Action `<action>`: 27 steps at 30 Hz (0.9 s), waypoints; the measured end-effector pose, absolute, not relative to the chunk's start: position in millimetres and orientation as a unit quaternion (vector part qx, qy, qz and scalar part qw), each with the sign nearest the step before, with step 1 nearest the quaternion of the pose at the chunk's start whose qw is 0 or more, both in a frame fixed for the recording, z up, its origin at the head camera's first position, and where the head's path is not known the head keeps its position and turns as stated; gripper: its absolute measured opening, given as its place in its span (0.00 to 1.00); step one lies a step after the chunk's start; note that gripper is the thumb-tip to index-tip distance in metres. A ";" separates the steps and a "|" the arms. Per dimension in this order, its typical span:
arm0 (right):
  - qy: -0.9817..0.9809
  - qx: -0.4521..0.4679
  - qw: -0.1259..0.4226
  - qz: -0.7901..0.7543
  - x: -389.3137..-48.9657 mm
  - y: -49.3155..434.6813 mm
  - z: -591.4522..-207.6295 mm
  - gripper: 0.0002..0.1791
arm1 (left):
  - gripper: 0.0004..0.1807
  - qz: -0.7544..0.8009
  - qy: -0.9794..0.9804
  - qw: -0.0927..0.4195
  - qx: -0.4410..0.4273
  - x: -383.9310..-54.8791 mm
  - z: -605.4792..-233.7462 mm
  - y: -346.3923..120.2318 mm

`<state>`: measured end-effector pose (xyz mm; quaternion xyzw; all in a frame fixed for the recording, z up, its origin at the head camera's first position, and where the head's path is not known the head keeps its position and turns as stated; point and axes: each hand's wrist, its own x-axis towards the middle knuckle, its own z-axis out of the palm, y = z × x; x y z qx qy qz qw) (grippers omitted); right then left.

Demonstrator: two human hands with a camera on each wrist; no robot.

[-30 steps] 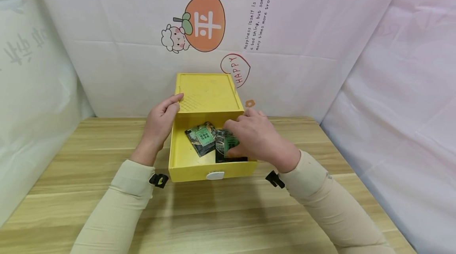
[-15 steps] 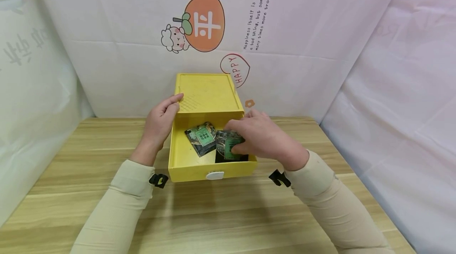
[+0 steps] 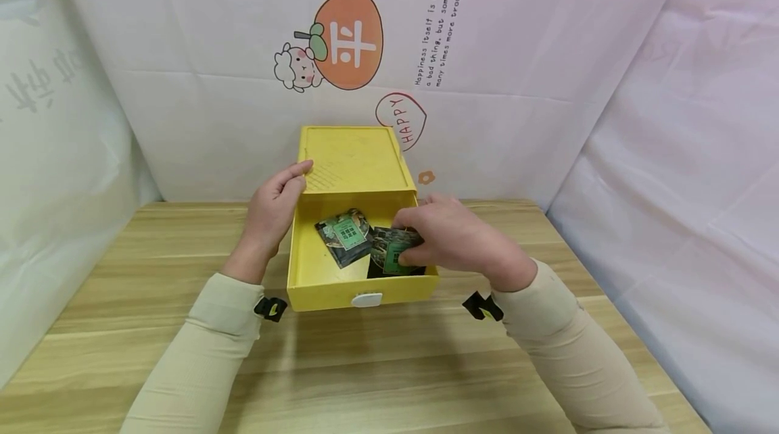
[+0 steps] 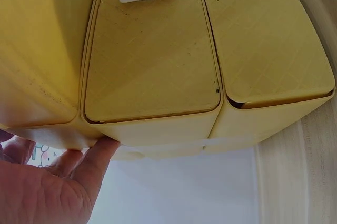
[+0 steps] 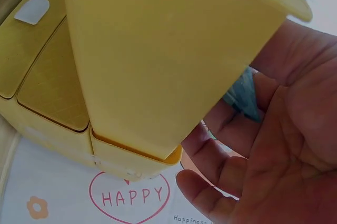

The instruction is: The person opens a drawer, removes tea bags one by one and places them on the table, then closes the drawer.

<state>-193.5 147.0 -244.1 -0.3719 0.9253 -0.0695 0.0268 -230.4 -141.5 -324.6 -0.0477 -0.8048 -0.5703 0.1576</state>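
Over the wooden worktop (image 3: pixel 365 366), my left hand (image 3: pixel 275 207) rests on the yellow cabinet (image 3: pixel 359 157); my right hand (image 3: pixel 453 234) pinches the right packet (image 3: pixel 385 245), which has just shifted slightly: gripped, but still inside the drawer (image 3: pixel 322 299).

The right hand (image 3: pixel 459 238) is covering part of the right-hand packet (image 3: pixel 383 241), and I'm finding its print (image 3: pixel 393 260) too tiny to read. The lettering (image 3: pixel 443 21) behind is running out of view above; both sleeves (image 3: pixel 182 353) are being cut off below.
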 end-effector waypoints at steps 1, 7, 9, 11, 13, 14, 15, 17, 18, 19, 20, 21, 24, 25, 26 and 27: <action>0.924 -0.376 0.026 -0.071 -193.2 147.4 -243.7 0.13 | 0.26 -0.570 -0.805 0.157 -0.048 -230.3 -324.6 -141.6; 0.908 -0.410 0.013 -0.088 -193.0 149.9 -243.7 0.14 | 0.26 -0.570 -0.806 0.153 -0.054 -228.8 -324.4 -142.8; 0.903 -0.417 0.009 -0.098 -193.7 150.6 -244.9 0.13 | 0.26 -0.570 -0.806 0.151 -0.056 -228.3 -324.2 -143.0; 0.901 -0.418 0.009 -0.114 -194.0 150.9 -245.7 0.11 | 0.26 -0.570 -0.806 0.149 -0.057 -228.0 -324.3 -143.2; 0.900 -0.415 0.011 -0.132 -194.3 151.1 -247.1 0.08 | 0.26 -0.572 -0.805 0.147 -0.057 -227.8 -324.2 -143.2; 0.900 -0.412 0.013 -0.141 -194.5 151.4 -247.8 0.07 | 0.26 -0.572 -0.805 0.147 -0.056 -227.9 -324.2 -143.1; 0.899 -0.410 0.015 -0.152 -194.3 151.6 -248.3 0.06 | 0.26 -0.572 -0.805 0.148 -0.056 -228.2 -324.2 -143.0; 0.899 -0.403 0.016 -0.172 -194.1 152.2 -249.3 0.04 | 0.26 -0.573 -0.804 0.149 -0.055 -228.8 -324.5 -142.9; 0.898 -0.400 0.016 -0.181 -193.8 152.5 -249.7 0.04 | 0.26 -0.573 -0.804 0.150 -0.055 -229.2 -324.7 -142.8; 0.898 -0.397 0.016 -0.190 -193.5 153.2 -250.0 0.03 | 0.26 -0.573 -0.804 0.151 -0.054 -229.6 -325.0 -142.8; 0.897 -0.394 0.015 -0.199 -192.8 153.8 -249.8 0.03 | 0.26 -0.572 -0.804 0.152 -0.054 -229.8 -325.3 -142.9; 0.896 -0.391 0.014 -0.207 -192.2 154.2 -249.6 0.03 | 0.26 -0.572 -0.804 0.153 -0.054 -230.2 -325.7 -142.8; 0.896 -0.377 0.006 -0.235 -190.9 155.1 -249.5 0.03 | 0.26 -0.572 -0.804 0.152 -0.053 -230.1 -326.3 -142.7; 0.896 -0.371 0.002 -0.246 -190.3 155.5 -249.4 0.03 | 0.26 -0.572 -0.804 0.151 -0.052 -229.9 -326.2 -142.6; 0.895 -0.363 -0.003 -0.258 -189.7 155.6 -249.4 0.03 | 0.26 -0.573 -0.804 0.151 -0.052 -230.1 -326.3 -142.4; 0.895 -0.356 -0.008 -0.270 -189.4 155.9 -249.6 0.03 | 0.26 -0.574 -0.803 0.151 -0.052 -230.0 -326.1 -142.2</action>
